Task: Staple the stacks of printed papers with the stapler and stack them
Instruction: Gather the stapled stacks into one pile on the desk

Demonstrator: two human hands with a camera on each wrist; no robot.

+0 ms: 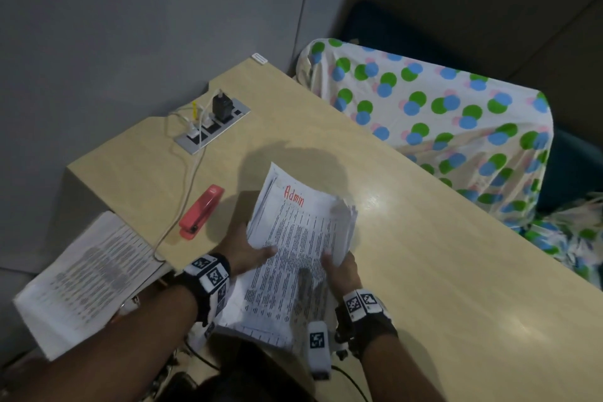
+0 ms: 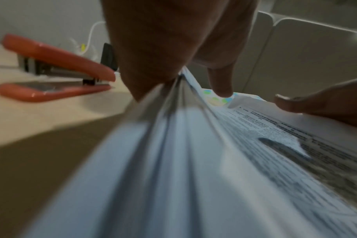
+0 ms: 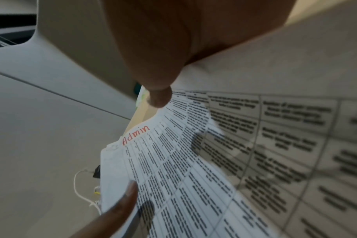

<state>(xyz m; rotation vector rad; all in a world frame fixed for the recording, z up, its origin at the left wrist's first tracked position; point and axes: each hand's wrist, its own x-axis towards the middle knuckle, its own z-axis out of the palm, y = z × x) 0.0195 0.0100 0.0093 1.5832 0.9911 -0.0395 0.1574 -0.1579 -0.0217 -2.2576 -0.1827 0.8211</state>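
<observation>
Presently, held stack: a thick stack of printed papers [image 1: 293, 251], top sheet marked "Admin" in red, is held tilted above the near edge of the desk [image 1: 408, 238].
Left hand [image 1: 243, 251]: grips the left edge of the stack, thumb on the top sheet and fingers curled beneath.
Right hand [image 1: 339, 268]: grips the right edge, thumb on the printed face; the wrist view shows a group of sheets lifted and curled away from the rest, so the hand appears to be separating a set.
Stapler [image 1: 201, 211]: red, untouched on the desk, left of and near the stack, its arm raised off its base.
Second pile [image 1: 86, 281]: more printed sheets lie to the near left, beyond the desk's edge; whether they are stapled cannot be told.
Surroundings: a socket panel [image 1: 212, 122] with plugs and cables sits at the far left of the desk; a dotted cloth [image 1: 456, 114] covers something to the right.
Progress: judged early or mid-task; no staple is visible in the held sheets.
Remaining: squaring a set, stapling it, and stacking it with the others.
</observation>
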